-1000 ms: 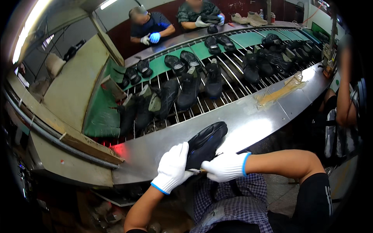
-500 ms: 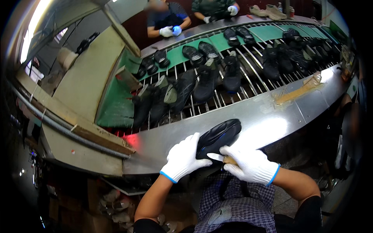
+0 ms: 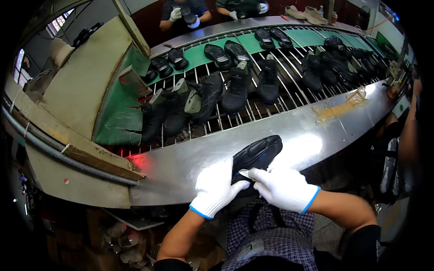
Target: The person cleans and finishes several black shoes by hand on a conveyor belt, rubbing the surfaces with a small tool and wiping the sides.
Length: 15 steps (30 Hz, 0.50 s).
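Observation:
A black shoe (image 3: pixel 258 155) with small blue marks lies tilted at the bench's near edge, its toe pointing away and right. My left hand (image 3: pixel 216 189), in a white knit glove with a blue cuff, grips the shoe's left side with the thumb across its near part. My right hand (image 3: pixel 285 189), gloved the same way, is closed on a small tool with a pale flat blade (image 3: pixel 244 173). The blade's tip touches or nearly touches the shoe near my left thumb. My fingers hide the tool's handle.
Beyond the metal bench (image 3: pixel 190 169), a conveyor of metal rods carries several black shoes (image 3: pixel 236 90), with green sheets (image 3: pixel 246 49) along its far side. A beige panel (image 3: pixel 74 86) stands at left. Across the line, two gloved people work; one holds a dark shoe (image 3: pixel 190 16).
My right hand has turned and shifted slightly left and up, carrying the blade higher along the shoe. The view has shifted a little. Across the line, a person's hands have risen with a dark shoe.

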Each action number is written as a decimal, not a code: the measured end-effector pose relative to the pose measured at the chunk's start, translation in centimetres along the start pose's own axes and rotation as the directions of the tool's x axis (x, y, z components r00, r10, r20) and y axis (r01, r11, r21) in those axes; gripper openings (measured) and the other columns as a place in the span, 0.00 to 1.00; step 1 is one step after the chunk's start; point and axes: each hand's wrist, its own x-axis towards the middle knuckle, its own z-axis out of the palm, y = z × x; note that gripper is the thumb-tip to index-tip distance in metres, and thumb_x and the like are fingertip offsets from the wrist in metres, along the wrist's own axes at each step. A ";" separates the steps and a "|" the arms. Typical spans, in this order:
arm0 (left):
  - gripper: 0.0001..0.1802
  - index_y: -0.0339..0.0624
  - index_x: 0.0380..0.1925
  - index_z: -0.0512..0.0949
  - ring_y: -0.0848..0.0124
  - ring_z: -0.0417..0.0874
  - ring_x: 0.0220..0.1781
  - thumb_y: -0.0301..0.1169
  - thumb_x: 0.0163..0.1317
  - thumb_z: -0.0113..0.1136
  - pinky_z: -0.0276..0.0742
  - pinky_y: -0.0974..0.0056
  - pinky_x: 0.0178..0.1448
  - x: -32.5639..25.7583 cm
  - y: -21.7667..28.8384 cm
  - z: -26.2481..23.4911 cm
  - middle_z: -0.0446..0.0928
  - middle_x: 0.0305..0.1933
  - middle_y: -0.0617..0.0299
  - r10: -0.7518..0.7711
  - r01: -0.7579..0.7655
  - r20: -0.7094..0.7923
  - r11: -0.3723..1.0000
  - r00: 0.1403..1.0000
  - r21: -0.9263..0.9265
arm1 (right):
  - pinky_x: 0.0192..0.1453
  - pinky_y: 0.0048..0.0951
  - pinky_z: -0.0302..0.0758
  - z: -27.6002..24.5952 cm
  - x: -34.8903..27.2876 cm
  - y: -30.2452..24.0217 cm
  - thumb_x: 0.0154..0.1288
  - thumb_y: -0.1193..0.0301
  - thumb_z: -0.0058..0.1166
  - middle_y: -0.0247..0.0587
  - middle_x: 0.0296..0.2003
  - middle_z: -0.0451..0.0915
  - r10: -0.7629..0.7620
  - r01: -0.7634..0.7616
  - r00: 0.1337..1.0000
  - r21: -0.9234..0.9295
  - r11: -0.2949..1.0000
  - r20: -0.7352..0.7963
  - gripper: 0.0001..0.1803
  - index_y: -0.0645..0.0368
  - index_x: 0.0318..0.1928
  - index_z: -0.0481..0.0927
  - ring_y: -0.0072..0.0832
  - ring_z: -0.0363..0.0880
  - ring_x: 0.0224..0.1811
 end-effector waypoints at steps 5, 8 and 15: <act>0.38 0.38 0.53 0.78 0.50 0.89 0.38 0.56 0.55 0.79 0.84 0.48 0.41 -0.3 -0.3 0.7 0.85 0.37 0.49 0.110 -0.110 -0.123 0.994 0.986 0.003 | 0.73 0.34 0.76 5.4 -1.0 2.7 0.80 0.68 0.55 0.54 0.64 0.82 0.169 -0.139 0.984 0.812 0.567 0.050 0.28 0.64 0.75 0.72 0.36 0.82 0.67; 0.35 0.38 0.52 0.78 0.51 0.88 0.37 0.54 0.57 0.78 0.84 0.49 0.41 -0.2 -0.2 0.3 0.85 0.37 0.49 0.122 -0.117 -0.107 0.992 0.987 0.045 | 0.57 0.37 0.81 3.7 -0.9 3.2 0.79 0.66 0.56 0.53 0.51 0.84 0.035 -0.014 0.999 0.565 0.825 -0.027 0.29 0.57 0.76 0.72 0.39 0.86 0.51; 0.36 0.36 0.55 0.78 0.51 0.89 0.39 0.52 0.58 0.77 0.85 0.50 0.43 -0.2 -1.1 0.6 0.85 0.37 0.49 0.140 -0.135 -0.124 0.990 0.982 0.047 | 0.37 0.45 0.86 -0.9 -0.8 -1.2 0.79 0.60 0.55 0.48 0.36 0.88 -0.124 0.128 0.992 -0.147 0.981 0.032 0.27 0.47 0.75 0.73 0.49 0.90 0.33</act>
